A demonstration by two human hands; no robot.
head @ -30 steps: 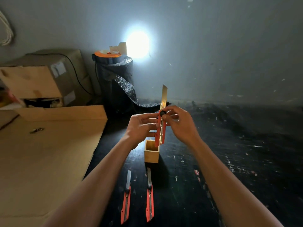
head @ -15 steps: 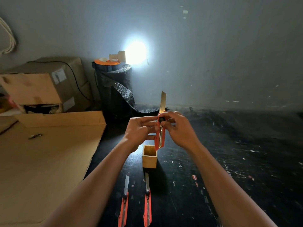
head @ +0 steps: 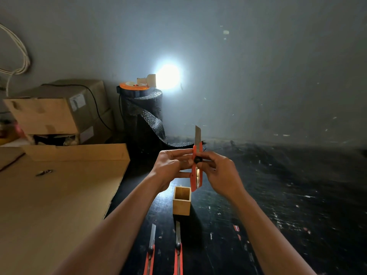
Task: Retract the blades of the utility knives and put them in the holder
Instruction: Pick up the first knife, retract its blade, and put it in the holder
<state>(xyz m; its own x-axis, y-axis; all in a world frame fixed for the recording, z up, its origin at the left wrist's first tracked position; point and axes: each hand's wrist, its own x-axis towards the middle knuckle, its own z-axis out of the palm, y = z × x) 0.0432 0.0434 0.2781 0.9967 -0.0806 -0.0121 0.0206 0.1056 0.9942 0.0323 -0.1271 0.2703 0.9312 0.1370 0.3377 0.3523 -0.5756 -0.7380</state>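
Note:
I hold an orange utility knife (head: 196,176) upright in front of me, blade pointing up and still sticking out of the handle. My left hand (head: 170,165) grips the handle from the left. My right hand (head: 219,171) holds it from the right, thumb on the black slider knob. Just below the knife stands a small square wooden holder (head: 181,204), with nothing visible inside. Two more orange knives lie on the dark floor nearer to me, the left knife (head: 150,253) and the right knife (head: 178,251), both with blades extended toward the holder.
A large flat cardboard sheet (head: 55,195) covers the floor on the left, with cardboard boxes (head: 57,112) behind it. A black roll of bubble wrap (head: 143,118) stands by the wall, with a lit bulb (head: 168,76) above it. The floor on the right is dark and paint-flecked.
The blade stands shorter above the handle than a second ago, and the slider knob has moved down. My view has tilted, so the holder and lying knives sit lower in the frame.

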